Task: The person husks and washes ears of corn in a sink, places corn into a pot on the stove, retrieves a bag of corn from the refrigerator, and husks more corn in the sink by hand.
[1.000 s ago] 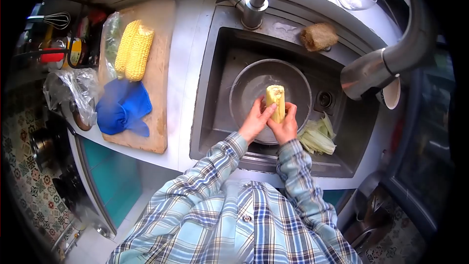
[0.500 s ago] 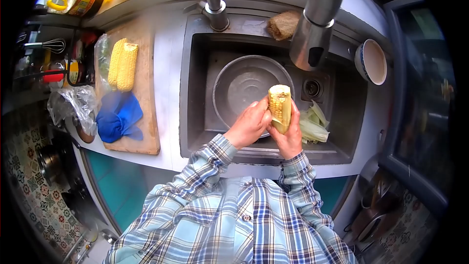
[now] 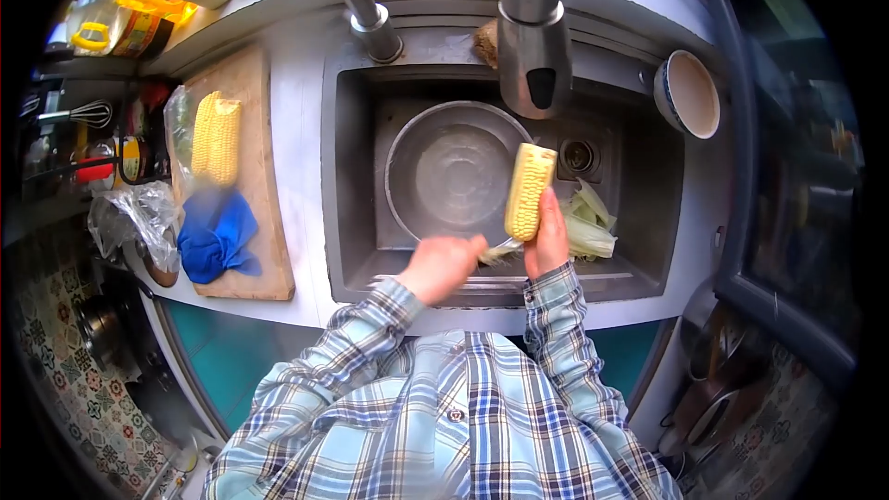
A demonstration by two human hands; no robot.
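A peeled yellow ear of corn (image 3: 531,193) tilts in the right hand (image 3: 548,239), over the dark gray sink (image 3: 639,213).
The right hand wraps its lower end, some fingers hidden behind it. The left hand (image 3: 439,268) is motion-blurred; whether it pinches the pale, fibrous strip (image 3: 501,252) at its fingertips, I cannot tell. The corn partly covers the round gray metal basin (image 3: 454,171).

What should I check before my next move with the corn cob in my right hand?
1. Right hand holds yellow corn cob: ok.
2. Visible kernels free of husk: ok; far side: cannot tell.
3. Thin pale strip free from cob: cannot tell, blurred near left hand.
4. Loose pale-green husks beside the round grey metal basin, not inside: ok.
5. Two yellow cobs on brown wooden board: ok.
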